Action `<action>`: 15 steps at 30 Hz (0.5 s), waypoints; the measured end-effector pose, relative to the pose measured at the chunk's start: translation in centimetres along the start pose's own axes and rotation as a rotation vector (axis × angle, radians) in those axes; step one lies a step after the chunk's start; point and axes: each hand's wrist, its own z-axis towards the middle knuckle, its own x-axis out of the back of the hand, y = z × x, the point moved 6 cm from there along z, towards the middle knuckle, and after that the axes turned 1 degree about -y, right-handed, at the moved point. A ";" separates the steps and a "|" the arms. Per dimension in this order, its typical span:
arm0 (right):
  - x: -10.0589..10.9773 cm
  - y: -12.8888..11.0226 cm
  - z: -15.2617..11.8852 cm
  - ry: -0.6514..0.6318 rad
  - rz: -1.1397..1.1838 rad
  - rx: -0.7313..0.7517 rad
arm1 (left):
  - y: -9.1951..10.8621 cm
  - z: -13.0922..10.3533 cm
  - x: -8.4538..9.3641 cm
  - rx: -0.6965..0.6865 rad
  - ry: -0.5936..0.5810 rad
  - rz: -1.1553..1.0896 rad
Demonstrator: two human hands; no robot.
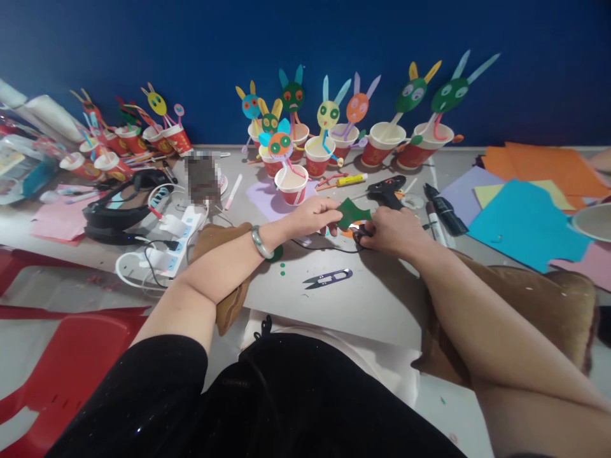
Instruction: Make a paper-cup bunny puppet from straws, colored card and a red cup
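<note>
My left hand [315, 216], with a bracelet at the wrist, pinches a piece of dark green paper [353, 215] by its left side. The paper has curved, cut-in edges. My right hand [395, 232] is closed at the paper's right side, around the dark handles of what look like scissors [361, 233]; their blades are mostly hidden. Below both hands, purple thread snips [329, 278] lie on the table. Small green paper dots [282, 270] are scattered near my left forearm. Just beyond my right hand rests a black glue gun [387, 191].
Paper cups with paper rabbit figures, such as a front cup [292, 188], line the blue wall. Blue paper [525, 226] and orange sheets [548, 168] lie right, near black markers [446, 210]. At left are a power strip [184, 245], a black headset [119, 216] and a red chair [81, 356].
</note>
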 end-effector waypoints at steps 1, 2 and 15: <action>0.1 -0.1 0.0 0.009 -0.011 -0.002 | 0.1 -0.1 -0.2 -0.010 -0.045 0.015; 0.3 -0.2 -0.1 0.007 -0.019 0.003 | 0.1 -0.2 -0.4 -0.020 -0.092 0.025; 2.2 3.3 -0.3 0.307 0.664 -0.119 | 0.5 -0.7 -0.7 -0.097 -0.311 -0.177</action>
